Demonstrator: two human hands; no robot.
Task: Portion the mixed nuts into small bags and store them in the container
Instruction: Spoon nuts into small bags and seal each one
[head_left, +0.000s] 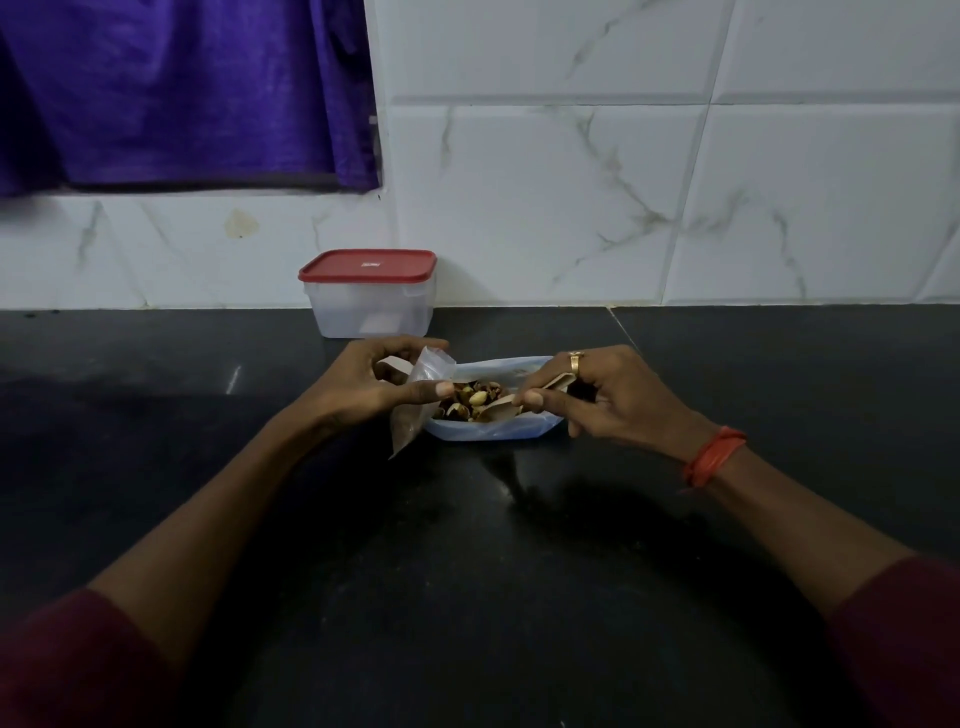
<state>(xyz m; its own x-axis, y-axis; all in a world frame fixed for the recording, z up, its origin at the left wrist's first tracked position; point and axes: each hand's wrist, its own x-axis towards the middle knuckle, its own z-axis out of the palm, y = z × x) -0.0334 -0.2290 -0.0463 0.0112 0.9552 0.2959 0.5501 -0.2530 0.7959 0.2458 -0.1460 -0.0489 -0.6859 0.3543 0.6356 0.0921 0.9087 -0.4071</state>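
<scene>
**While portioning nuts: two hands over a dish**

Nearest, maroon sleeves and bare forearms above a glossy black stone table. Further in, left hand curled, thumb and fingers pinching the mouth of a small bag: thin clear plastic, crinkled, hanging limp at the dish's left edge. Right hand, ringed, orange thread at the wrist, curled round a pale flat spoon dipped among the mixed nuts. Nuts heaped in a shallow, translucent bluish dish on the table between both hands. Bag probably featherlight, floppy and slick: best pinched at the rim, mouth spread wide. Nuts hard, loose, apt to roll. Beyond, against the wall, a boxy clear container, red lid on, contents unclear. Behind, white marbled tiles; purple cloth hanging upper left.
</scene>
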